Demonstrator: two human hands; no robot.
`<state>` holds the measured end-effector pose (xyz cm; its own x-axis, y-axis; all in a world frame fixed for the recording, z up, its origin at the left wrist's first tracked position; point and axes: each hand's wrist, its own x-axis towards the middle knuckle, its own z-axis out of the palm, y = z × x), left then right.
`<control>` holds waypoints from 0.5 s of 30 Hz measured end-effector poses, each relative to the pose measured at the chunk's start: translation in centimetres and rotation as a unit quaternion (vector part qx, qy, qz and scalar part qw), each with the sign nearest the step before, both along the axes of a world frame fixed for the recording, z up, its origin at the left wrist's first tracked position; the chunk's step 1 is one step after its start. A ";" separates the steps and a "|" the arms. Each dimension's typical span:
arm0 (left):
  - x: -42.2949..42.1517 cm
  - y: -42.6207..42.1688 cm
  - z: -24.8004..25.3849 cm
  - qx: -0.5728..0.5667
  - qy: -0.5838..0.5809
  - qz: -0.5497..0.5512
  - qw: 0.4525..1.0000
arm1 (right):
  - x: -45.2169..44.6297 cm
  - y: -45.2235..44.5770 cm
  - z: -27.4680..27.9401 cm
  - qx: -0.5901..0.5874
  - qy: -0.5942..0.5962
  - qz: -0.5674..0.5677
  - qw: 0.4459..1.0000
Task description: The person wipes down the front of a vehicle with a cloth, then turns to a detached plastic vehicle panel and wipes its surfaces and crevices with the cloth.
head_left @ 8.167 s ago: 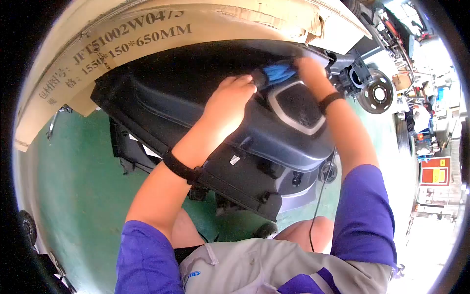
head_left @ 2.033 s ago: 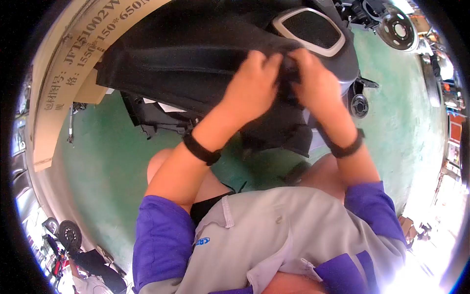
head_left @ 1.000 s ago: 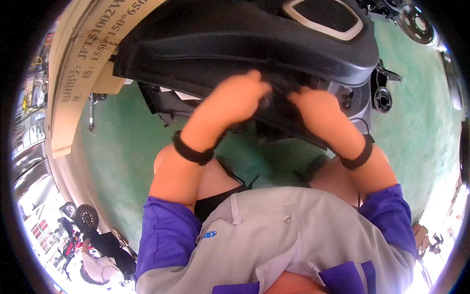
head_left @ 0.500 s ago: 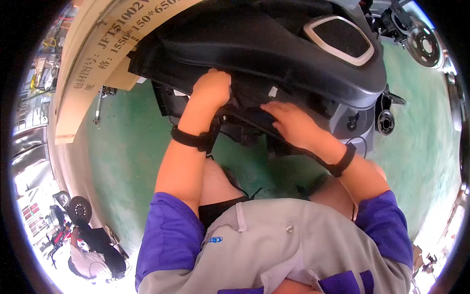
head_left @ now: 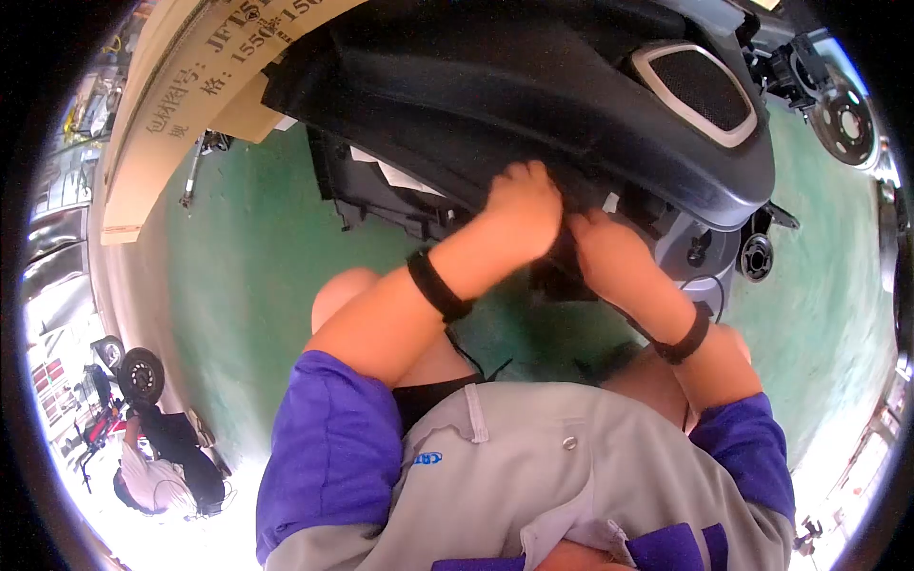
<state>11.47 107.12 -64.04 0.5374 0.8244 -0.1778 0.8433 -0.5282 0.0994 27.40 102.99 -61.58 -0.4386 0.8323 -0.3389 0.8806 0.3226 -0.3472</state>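
A large black moulded panel [head_left: 457,105] with a silver-framed mesh grille lies across the space in front of me. My left hand [head_left: 526,214] is closed at the near edge of this panel, knuckles up, fingers curled over dark material. Close beside it, my right hand [head_left: 614,252] is bent around the same edge, its fingertips partly hidden. A small white tab [head_left: 610,203] shows on the panel just above the right hand. White paper [head_left: 395,173] sticks out under the edge, left of my hands.
Cardboard [head_left: 181,124] with printed characters stands at the left. Grey housing parts [head_left: 700,252] sit below the panel's right end. Wheels [head_left: 843,122] are at the far right. At lower left, another person [head_left: 152,476] is beside a wheel [head_left: 142,377]. The floor [head_left: 248,247] is green.
My left hand has moved right along the panel edge, close to my right hand. The right hand has shifted slightly right and its fingers have curled in. More white paper is uncovered.
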 end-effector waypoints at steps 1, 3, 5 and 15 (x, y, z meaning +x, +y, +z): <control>-0.6 1.0 -0.2 0.005 0.003 0.012 1.000 | -0.3 -0.1 0.0 0.008 0.041 -0.018 0.999; -1.7 2.6 -0.2 0.028 0.031 0.047 0.998 | -0.5 0.2 -0.4 0.065 0.130 -0.005 0.989; -3.0 4.1 -0.7 0.056 0.072 0.102 0.991 | -0.6 0.7 -1.4 0.074 0.175 0.005 0.982; -1.0 1.0 -0.5 -0.043 0.008 -0.024 0.999 | 0.2 2.4 -0.2 0.003 -0.001 0.046 0.999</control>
